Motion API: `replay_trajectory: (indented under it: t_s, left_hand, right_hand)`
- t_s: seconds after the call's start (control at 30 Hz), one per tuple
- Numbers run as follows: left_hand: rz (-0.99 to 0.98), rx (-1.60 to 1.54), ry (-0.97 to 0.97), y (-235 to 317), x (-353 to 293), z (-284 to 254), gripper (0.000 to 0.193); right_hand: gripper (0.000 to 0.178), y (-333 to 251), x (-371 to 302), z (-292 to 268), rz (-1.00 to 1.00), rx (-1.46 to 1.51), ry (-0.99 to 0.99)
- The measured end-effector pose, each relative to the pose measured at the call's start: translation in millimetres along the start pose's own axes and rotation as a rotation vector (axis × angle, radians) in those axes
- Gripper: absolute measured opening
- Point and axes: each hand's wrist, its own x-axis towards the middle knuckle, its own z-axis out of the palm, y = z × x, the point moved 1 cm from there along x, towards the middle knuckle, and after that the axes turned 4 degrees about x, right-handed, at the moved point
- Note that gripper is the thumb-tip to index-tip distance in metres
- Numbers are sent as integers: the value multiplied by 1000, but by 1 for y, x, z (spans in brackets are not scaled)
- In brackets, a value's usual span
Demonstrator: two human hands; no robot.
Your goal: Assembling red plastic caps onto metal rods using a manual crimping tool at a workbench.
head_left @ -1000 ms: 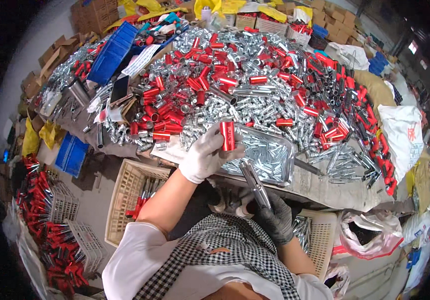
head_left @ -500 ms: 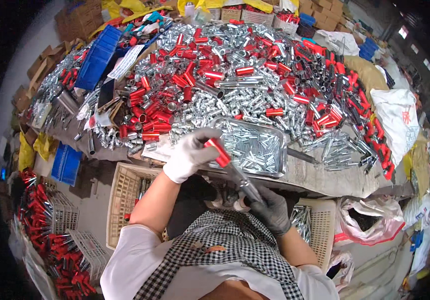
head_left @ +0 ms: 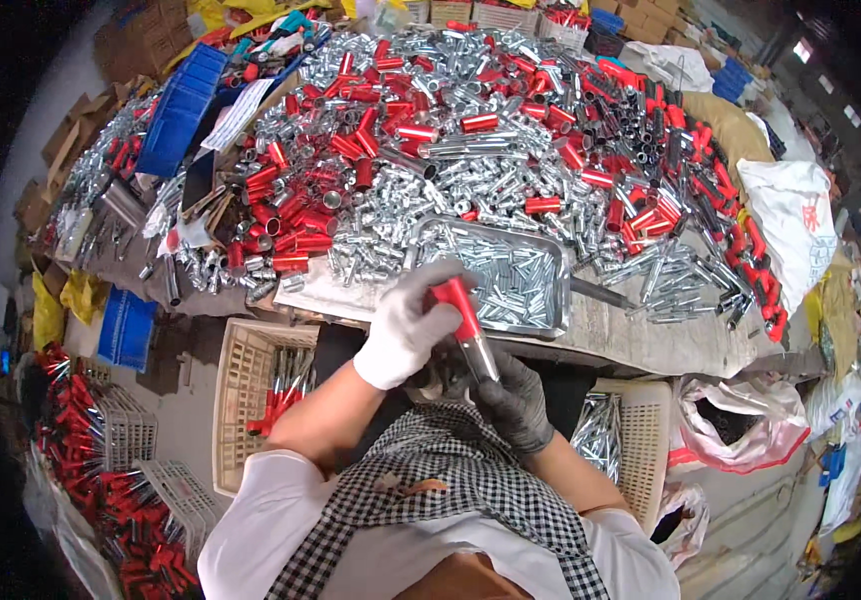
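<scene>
My left hand (head_left: 406,325), in a white glove, grips a red metal sleeve (head_left: 456,305) at the near edge of the table. That sleeve sits on the upper end of a silver metal rod (head_left: 481,357), and my right hand (head_left: 516,400), in a dark grey glove, holds the rod's lower end close to my chest. The two hands touch around the joined parts. Just beyond them a shallow metal tray (head_left: 551,250) holds several small silver tubes. A large heap of red sleeves (head_left: 351,150) and silver tubes (head_left: 451,190) covers the table behind the tray.
A beige plastic crate (head_left: 251,385) with several red-and-silver pieces stands below the table at my left, another crate (head_left: 641,440) with silver parts at my right. Blue bins (head_left: 176,120), wire baskets of red parts (head_left: 101,440), white sacks (head_left: 786,215) and cardboard boxes ring the table.
My left hand carried the red sleeve back from over the tray toward my chest and set it onto the rod held in my right hand. The head tilted down slightly.
</scene>
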Motion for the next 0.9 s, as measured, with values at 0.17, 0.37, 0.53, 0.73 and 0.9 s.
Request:
replay_trajectory:
  t_s: [0.17,0.37,0.53,0.73,0.9]
  left_hand:
    - [557,1038,-125,69,-2,9,70]
    - [347,376,-628,170,-44,52,47]
    - [222,57,-824,171,-45,50,38]
    - [217,-156,-1001,170,-45,38,34]
    - [240,-274,-1084,174,-52,31,35]
  right_hand:
    - [68,0,-13,-16,41,131,56]
    - [59,-3,-7,-32,-78,249,95]
    - [59,0,-8,-31,-162,221,27]
    - [57,-11,-16,-32,-66,198,49]
    - [60,4,-21,-40,-99,255,-34]
